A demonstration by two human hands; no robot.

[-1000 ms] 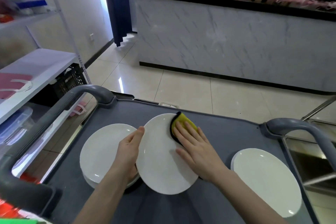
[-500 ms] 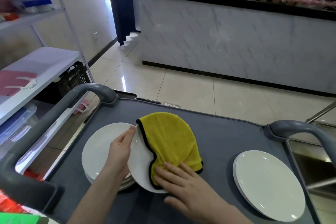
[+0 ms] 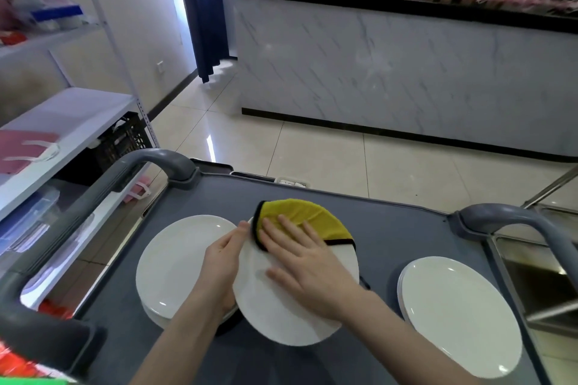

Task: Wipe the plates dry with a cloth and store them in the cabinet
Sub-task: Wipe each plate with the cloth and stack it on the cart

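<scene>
A white plate is held tilted above the grey cart top. My left hand grips its left rim, thumb on the face. A yellow cloth with black trim covers the plate's far part. My right hand presses flat on the cloth and plate with fingers spread. A stack of white plates lies on the cart to the left, partly under my left hand. Another white plate stack lies on the cart to the right.
Grey cart handles rise at the left and right. A white shelf rack with boxes stands to the left. A steel sink sits at the right. A marble counter stands across the tiled floor.
My right hand slid from the plate's near edge up to its far part, and the cloth now covers only the far portion. The left hand keeps its grip on the rim.
</scene>
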